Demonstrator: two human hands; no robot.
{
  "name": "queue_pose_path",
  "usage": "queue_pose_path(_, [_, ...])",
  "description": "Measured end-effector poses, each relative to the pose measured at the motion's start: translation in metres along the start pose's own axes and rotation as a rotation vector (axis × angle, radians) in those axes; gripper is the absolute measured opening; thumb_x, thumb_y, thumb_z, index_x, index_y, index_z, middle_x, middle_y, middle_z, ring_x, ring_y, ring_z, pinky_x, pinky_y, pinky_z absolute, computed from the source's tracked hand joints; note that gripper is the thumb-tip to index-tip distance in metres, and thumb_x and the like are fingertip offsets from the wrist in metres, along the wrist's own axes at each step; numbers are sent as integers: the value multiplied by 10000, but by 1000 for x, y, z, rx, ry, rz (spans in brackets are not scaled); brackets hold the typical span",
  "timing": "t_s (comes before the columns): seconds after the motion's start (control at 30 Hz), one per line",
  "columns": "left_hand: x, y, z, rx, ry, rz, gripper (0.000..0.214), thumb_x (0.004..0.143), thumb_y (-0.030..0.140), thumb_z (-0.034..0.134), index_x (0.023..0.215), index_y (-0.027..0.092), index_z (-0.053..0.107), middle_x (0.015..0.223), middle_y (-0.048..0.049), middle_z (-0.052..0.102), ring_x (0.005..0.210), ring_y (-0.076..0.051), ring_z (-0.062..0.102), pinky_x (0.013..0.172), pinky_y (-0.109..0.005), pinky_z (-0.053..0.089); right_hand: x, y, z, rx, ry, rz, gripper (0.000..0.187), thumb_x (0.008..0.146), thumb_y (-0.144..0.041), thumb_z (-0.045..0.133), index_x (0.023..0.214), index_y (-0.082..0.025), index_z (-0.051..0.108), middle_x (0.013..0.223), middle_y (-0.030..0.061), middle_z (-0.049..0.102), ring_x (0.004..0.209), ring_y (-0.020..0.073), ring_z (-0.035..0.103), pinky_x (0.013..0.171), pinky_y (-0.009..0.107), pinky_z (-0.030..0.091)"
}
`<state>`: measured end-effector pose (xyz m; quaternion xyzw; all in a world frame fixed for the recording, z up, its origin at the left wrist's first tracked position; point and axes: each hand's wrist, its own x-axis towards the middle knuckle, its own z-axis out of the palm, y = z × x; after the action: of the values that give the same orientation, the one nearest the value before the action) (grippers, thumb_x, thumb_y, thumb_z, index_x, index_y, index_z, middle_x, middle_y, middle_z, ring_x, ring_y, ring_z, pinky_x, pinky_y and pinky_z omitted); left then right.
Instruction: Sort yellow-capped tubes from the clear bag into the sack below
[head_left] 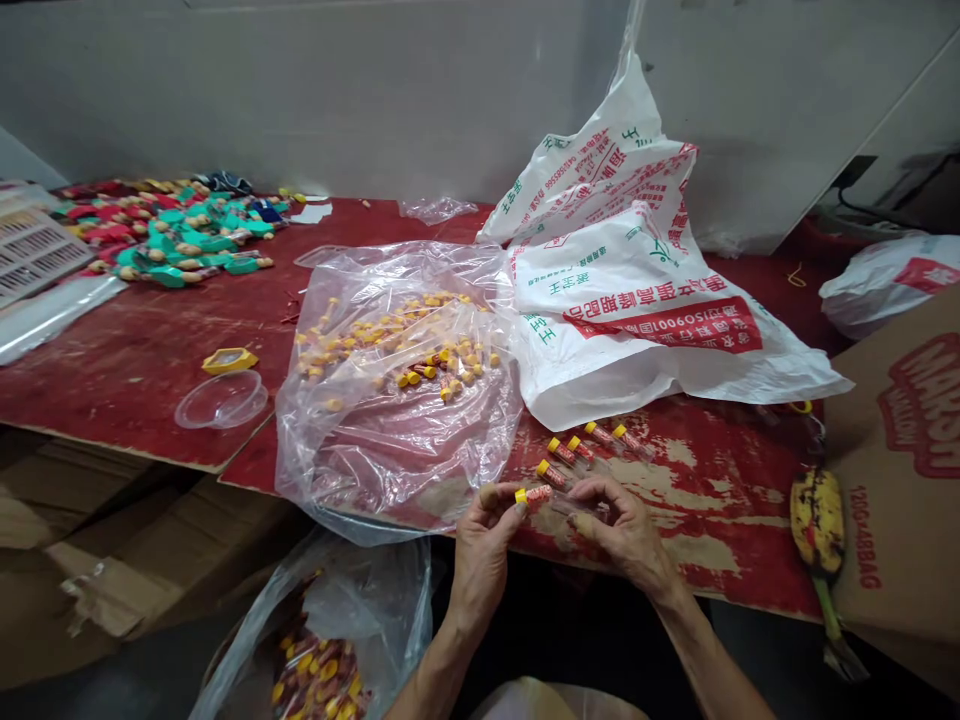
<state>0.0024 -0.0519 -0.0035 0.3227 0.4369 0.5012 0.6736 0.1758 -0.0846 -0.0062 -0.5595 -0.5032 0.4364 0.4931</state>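
My left hand (484, 545) and my right hand (619, 525) meet at the near edge of the red table (150, 340). Together they pinch a small clear tube with a yellow cap (534, 494): the left fingers at the cap end, the right fingers round the other end. Several more yellow-capped tubes (581, 448) lie in a row on the table just beyond my hands. A clear plastic bag (390, 390) holding several yellow caps lies to the left of them.
A white printed plastic bag (630, 300) lies behind the tubes. A bag of filled tubes (319, 670) sits below the table edge. A clear lid (221, 400), a banana (817, 520), a cardboard box (900, 470) and a pile of green and red toys (180, 235) are around.
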Motion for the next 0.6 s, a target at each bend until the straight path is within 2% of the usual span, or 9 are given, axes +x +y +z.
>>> queue_pose_path(0.1, [0, 0, -1, -18, -13, -19, 242, 656, 292, 788, 837, 181, 672, 818, -10, 712, 773, -139, 635, 739, -235, 477, 0, -7, 4, -96, -40, -13, 182, 745, -305, 643, 898, -210, 619, 810, 2, 587, 689, 138, 533, 599, 238, 431])
queue_pose_path(0.17, [1, -1, -3, -33, -4, -18, 241, 653, 291, 790, 831, 183, 670, 804, -1, 702, 754, -125, 621, 718, -220, 469, 1, -8, 3, -73, -24, -7, 262, 796, -326, 602, 1040, -231, 610, 846, 8, 597, 697, 143, 546, 613, 250, 448])
queue_pose_path(0.27, [1, -5, -5, -38, 15, -1, 238, 650, 283, 793, 827, 180, 673, 796, 5, 691, 742, -112, 607, 707, -207, 459, 3, -3, -1, 136, 67, -11, 415, 894, -391, 493, 1292, -273, 481, 926, 22, 613, 750, 158, 587, 721, 307, 492])
queue_pose_path(0.33, [1, -7, -6, -35, 9, 0, 240, 656, 278, 790, 842, 180, 676, 804, 3, 691, 752, -114, 609, 718, -211, 459, 4, 2, 0, 259, 126, -10, 476, 913, -404, 481, 1366, -280, 405, 936, 24, 625, 800, 168, 608, 823, 347, 489])
queue_pose_path(0.4, [-1, -10, -5, -37, -11, -17, 255, 660, 280, 787, 869, 183, 676, 817, -6, 695, 772, -128, 621, 734, -227, 464, 5, 5, 6, 353, 184, 5, 492, 901, -398, 525, 1363, -283, 402, 956, 23, 639, 861, 172, 619, 906, 368, 463])
queue_pose_path(0.47, [-2, -12, -4, -37, -24, -27, 265, 653, 277, 789, 873, 182, 674, 828, -12, 697, 788, -143, 629, 745, -243, 469, 6, 5, 15, 480, 251, 15, 467, 865, -393, 584, 1299, -287, 447, 969, 19, 644, 882, 173, 623, 918, 377, 461])
queue_pose_path(0.6, [-3, -13, -2, -42, -24, -24, 258, 635, 262, 794, 848, 180, 672, 833, -6, 689, 790, -138, 625, 746, -235, 468, 7, 5, 31, 663, 383, 51, 380, 757, -391, 692, 1072, -265, 521, 866, -11, 616, 777, 154, 609, 781, 333, 504])
